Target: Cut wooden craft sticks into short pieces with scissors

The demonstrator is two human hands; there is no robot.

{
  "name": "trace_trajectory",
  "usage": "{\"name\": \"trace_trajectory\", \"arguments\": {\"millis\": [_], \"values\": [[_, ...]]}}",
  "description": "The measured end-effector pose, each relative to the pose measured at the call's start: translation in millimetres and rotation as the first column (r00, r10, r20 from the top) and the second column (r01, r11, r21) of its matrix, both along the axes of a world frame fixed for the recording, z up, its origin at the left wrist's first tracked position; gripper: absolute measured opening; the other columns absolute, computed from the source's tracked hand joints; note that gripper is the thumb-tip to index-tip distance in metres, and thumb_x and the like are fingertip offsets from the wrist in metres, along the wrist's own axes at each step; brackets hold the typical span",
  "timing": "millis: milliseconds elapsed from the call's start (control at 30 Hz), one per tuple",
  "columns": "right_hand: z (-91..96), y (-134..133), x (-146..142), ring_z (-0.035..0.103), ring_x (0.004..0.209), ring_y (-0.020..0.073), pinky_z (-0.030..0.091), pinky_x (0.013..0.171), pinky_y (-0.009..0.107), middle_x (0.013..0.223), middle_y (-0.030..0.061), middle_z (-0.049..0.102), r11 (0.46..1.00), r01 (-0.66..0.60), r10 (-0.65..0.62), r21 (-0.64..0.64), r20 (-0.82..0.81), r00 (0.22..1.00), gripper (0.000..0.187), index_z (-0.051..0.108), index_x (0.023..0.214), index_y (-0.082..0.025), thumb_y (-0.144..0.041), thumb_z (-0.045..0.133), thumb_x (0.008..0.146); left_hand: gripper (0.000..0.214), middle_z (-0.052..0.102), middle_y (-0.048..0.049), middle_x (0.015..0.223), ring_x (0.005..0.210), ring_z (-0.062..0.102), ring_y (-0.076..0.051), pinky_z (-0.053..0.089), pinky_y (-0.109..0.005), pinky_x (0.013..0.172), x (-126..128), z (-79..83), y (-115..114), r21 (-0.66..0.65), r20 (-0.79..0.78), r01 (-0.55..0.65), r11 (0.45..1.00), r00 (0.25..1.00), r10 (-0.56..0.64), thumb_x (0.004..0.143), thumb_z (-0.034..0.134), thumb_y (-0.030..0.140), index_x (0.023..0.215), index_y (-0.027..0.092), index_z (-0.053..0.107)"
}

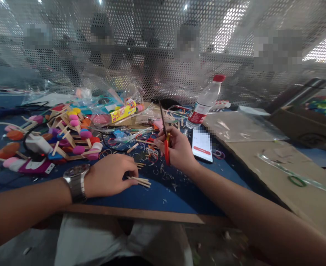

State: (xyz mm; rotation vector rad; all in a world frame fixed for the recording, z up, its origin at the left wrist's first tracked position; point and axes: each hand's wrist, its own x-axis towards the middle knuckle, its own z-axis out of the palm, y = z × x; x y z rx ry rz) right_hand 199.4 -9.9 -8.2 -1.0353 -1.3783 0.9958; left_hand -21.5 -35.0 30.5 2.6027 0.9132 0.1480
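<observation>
My left hand (110,179), with a metal watch (75,182) on the wrist, rests on the blue table top (163,195) and pinches a few thin wooden sticks (141,180) that lie flat there. My right hand (178,149) is closed round the red handles of a pair of scissors (165,136), whose dark blades point up and away. Small wood offcuts are scattered on the blue surface between both hands.
A heap of wooden stick frames with coloured pom-poms (68,136) fills the left. A phone (202,145) and a red-capped water bottle (205,101) lie right of my right hand. Cardboard sheets (284,166) cover the right side. Plastic bags (115,105) and a perforated screen (157,48) stand behind.
</observation>
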Motion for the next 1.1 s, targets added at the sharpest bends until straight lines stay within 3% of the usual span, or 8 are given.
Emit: {"name": "trace_trajectory", "arguments": {"millis": [367, 500, 600, 700, 767, 1000, 1100], "values": [[-1.5, 0.1, -0.4, 0.059, 0.065, 0.0152, 0.045, 0.053, 0.030, 0.076, -0.0013, 0.059, 1.000, 0.006, -0.006, 0.016, 0.000, 1.000, 0.033, 0.050, 0.087, -0.024, -0.029, 0.077, 0.069, 0.009, 0.074, -0.0011, 0.085, 0.080, 0.067, -0.016, 0.047, -0.026, 0.075, -2.7, 4.8, 6.4, -0.091, 0.095, -0.057, 0.994, 0.993, 0.066, 0.084, 0.069, 0.025, 0.082, 0.021, 0.077], [-2.9, 1.5, 0.1, 0.059, 0.067, 0.0150, 0.047, 0.057, 0.030, 0.077, -0.0016, 0.059, 0.999, 0.003, -0.003, 0.032, -0.007, 1.000, 0.034, 0.049, 0.087, -0.023, -0.028, 0.077, 0.069, 0.011, 0.072, -0.0007, 0.084, 0.077, 0.065, -0.012, 0.048, -0.024, 0.073, -2.8, 13.4, 7.7, 0.038, 0.310, -0.066, 0.997, 0.950, 0.051, 0.086, 0.066, 0.026, 0.082, 0.019, 0.074], [-2.8, 2.0, -0.2, 0.057, 0.062, 0.0136, 0.050, 0.061, 0.032, 0.077, -0.0024, 0.060, 0.999, -0.010, 0.010, 0.041, 0.005, 1.000, 0.034, 0.049, 0.086, -0.024, -0.032, 0.078, 0.069, 0.014, 0.071, -0.0023, 0.084, 0.076, 0.063, -0.013, 0.047, -0.024, 0.069, -0.9, 18.0, 17.0, 0.159, 0.495, -0.227, 0.961, 0.860, 0.121, 0.087, 0.066, 0.030, 0.084, 0.018, 0.073], [-1.3, 1.3, -1.6, 0.058, 0.064, 0.0136, 0.054, 0.065, 0.034, 0.082, -0.0015, 0.062, 0.999, -0.008, 0.009, 0.052, -0.005, 1.000, 0.036, 0.048, 0.084, -0.024, -0.034, 0.079, 0.068, 0.016, 0.072, -0.0026, 0.084, 0.074, 0.063, -0.013, 0.046, -0.025, 0.064, 5.7, 17.2, 29.0, 0.130, 0.519, -0.326, 0.937, 0.827, 0.215, 0.085, 0.068, 0.034, 0.086, 0.018, 0.073], [-0.1, 0.6, -2.3, 0.059, 0.066, 0.0139, 0.055, 0.068, 0.034, 0.082, -0.0012, 0.062, 0.998, 0.007, -0.007, 0.062, -0.001, 1.000, 0.035, 0.048, 0.084, -0.024, -0.032, 0.078, 0.068, 0.018, 0.073, -0.0030, 0.084, 0.071, 0.063, -0.013, 0.046, -0.025, 0.061, 12.3, 14.9, 34.7, 0.109, 0.487, -0.331, 0.937, 0.840, 0.239, 0.084, 0.068, 0.036, 0.087, 0.019, 0.074], [0.9, 1.4, -0.3, 0.058, 0.066, 0.0143, 0.054, 0.067, 0.032, 0.078, -0.0025, 0.059, 0.993, 0.047, -0.048, 0.105, 0.008, 0.999, 0.030, 0.049, 0.084, -0.025, -0.031, 0.075, 0.070, 0.014, 0.070, -0.0052, 0.089, 0.077, 0.061, -0.015, 0.049, -0.028, 0.071, 26.1, 9.1, 43.7, 0.242, 0.537, -0.305, 0.921, 0.833, 0.135, 0.084, 0.069, 0.031, 0.084, 0.017, 0.073], [0.2, 1.9, 0.7, 0.060, 0.070, 0.0145, 0.053, 0.066, 0.031, 0.083, -0.0013, 0.062, 0.990, 0.062, -0.066, 0.124, 0.034, 0.997, 0.028, 0.049, 0.086, -0.025, -0.027, 0.072, 0.071, 0.011, 0.069, -0.0041, 0.088, 0.077, 0.061, -0.014, 0.049, -0.028, 0.072, 23.7, 4.9, 47.8, 0.216, 0.540, -0.291, 0.932, 0.831, 0.135, 0.084, 0.069, 0.027, 0.085, 0.017, 0.073]]}}
